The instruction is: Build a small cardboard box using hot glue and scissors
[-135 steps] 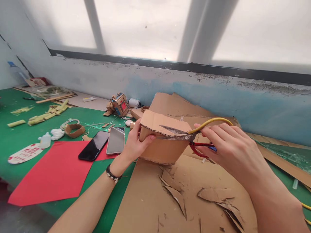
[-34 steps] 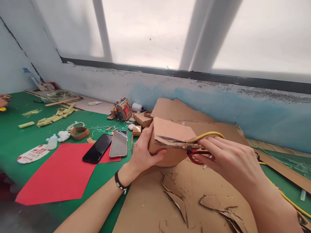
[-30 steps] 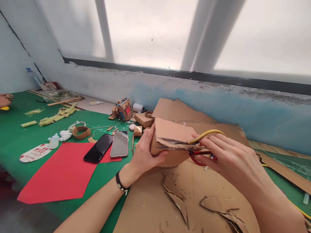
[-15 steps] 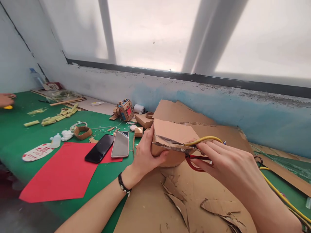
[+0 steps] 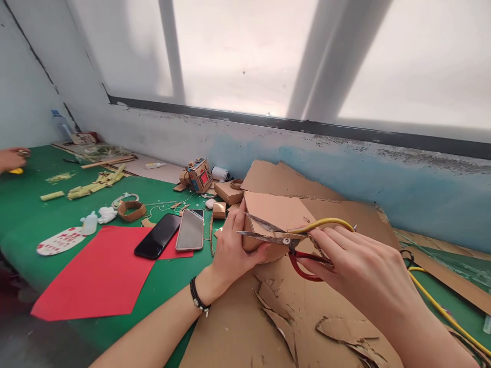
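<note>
A brown cardboard box (image 5: 278,207) sits in front of me on a large cardboard sheet (image 5: 226,327). My left hand (image 5: 238,240) grips its left side, with the thumb along the near face and the fingers partly hidden behind. My right hand (image 5: 341,250) is closed round a pair of scissors (image 5: 287,241) with one yellow and one red handle. Their blades are parted and point left, lying across the box's near top edge, with the tips close to my left hand. Torn cardboard scraps (image 5: 276,312) lie below the box.
Two phones (image 5: 159,236) rest on red paper (image 5: 95,276) to the left. Behind them are a cardboard ring (image 5: 131,210) and a small cardboard model (image 5: 199,175). Another person's hand (image 5: 13,159) shows at the far left. A yellow cord (image 5: 441,306) runs along the right.
The scissor blades have spread wider, and the red handle has dropped slightly away from the yellow one. My left hand keeps its hold on the box.
</note>
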A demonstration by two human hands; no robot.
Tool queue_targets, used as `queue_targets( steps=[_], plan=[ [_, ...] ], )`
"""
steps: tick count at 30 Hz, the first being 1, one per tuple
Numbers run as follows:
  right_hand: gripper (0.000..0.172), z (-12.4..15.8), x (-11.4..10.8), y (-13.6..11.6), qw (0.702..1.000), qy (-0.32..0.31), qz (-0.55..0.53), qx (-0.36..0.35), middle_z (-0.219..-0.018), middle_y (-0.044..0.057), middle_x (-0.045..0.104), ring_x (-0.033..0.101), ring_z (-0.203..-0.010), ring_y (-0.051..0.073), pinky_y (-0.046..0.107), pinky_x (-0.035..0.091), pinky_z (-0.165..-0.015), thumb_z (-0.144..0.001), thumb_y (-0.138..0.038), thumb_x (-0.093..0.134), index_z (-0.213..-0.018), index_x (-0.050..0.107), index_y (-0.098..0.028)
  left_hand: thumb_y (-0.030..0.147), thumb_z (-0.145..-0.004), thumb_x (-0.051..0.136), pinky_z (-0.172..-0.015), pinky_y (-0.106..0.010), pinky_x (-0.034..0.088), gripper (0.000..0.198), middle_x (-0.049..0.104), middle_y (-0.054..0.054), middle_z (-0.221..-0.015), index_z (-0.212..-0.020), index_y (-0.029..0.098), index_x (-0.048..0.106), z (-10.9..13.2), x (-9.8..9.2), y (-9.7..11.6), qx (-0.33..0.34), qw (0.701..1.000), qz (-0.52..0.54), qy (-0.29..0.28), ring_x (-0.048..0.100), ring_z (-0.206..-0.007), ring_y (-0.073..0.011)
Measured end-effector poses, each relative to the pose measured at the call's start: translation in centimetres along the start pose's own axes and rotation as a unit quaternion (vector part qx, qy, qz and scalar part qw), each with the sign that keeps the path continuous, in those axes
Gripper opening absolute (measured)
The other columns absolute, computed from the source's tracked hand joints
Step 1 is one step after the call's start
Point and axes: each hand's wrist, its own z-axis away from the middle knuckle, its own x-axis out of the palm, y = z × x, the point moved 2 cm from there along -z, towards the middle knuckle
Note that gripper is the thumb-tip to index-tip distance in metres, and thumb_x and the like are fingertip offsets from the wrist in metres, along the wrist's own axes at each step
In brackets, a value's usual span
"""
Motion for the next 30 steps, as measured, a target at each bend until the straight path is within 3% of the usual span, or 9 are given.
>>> queue_targets(
  steps=[6,9,18,23,30],
  plan=[
    [0.025,-0.8,-0.2,-0.6,0.999,-0.015,0.007,-0.028,-0.111,0.014,0.076,0.069,-0.094,0.029,0.039,0.043,-0.081,-0.112,-0.038,0.053,-0.111,0.065,-0.016,0.042,-0.092,0.075,-0.103,-0.050,0.059,0.090,0.061,-0.017,-0.140,-0.168,0.023,0.031,0.7,0.4,0.1,-0.010,1.000,-0.004,0.000,0.064,-0.130,-0.0367],
    [0.026,-1.2,-0.3,-1.0,0.999,-0.006,0.009,-0.031,-0.105,0.014,0.074,0.067,-0.091,0.029,0.040,0.043,-0.082,-0.112,-0.037,0.052,-0.108,0.064,-0.015,0.043,-0.094,0.075,-0.105,-0.050,0.058,0.092,0.061,-0.018,-0.141,-0.169,0.023,0.027,0.8,0.5,0.2,-0.003,1.000,-0.004,0.003,0.063,-0.132,-0.0361],
    [0.025,-0.9,0.1,-0.4,0.999,0.025,-0.011,-0.034,-0.095,0.005,0.073,0.067,-0.086,0.023,0.036,0.040,-0.075,-0.114,-0.038,0.052,-0.100,0.062,-0.019,0.046,-0.092,0.078,-0.106,-0.048,0.058,0.090,0.063,-0.016,-0.136,-0.166,0.023,0.034,-0.1,-0.1,0.4,0.001,1.000,0.006,0.003,0.063,-0.130,-0.0352],
    [0.030,-1.1,-0.1,-0.8,0.998,0.017,0.012,-0.053,-0.105,0.012,0.074,0.066,-0.092,0.028,0.040,0.043,-0.085,-0.113,-0.039,0.050,-0.112,0.065,-0.014,0.039,-0.092,0.077,-0.105,-0.050,0.059,0.085,0.062,-0.017,-0.139,-0.165,0.023,0.035,0.3,0.1,0.2,-0.002,1.000,0.010,-0.001,0.063,-0.131,-0.0360],
    [0.029,-1.2,-0.4,-0.6,0.996,0.033,0.017,-0.079,-0.101,0.013,0.073,0.065,-0.090,0.028,0.040,0.042,-0.082,-0.112,-0.039,0.055,-0.107,0.065,-0.012,0.042,-0.093,0.077,-0.105,-0.051,0.059,0.080,0.064,-0.016,-0.133,-0.161,0.022,0.040,0.1,0.1,0.2,0.001,1.000,0.030,-0.003,0.064,-0.127,-0.0346]
  ],
)
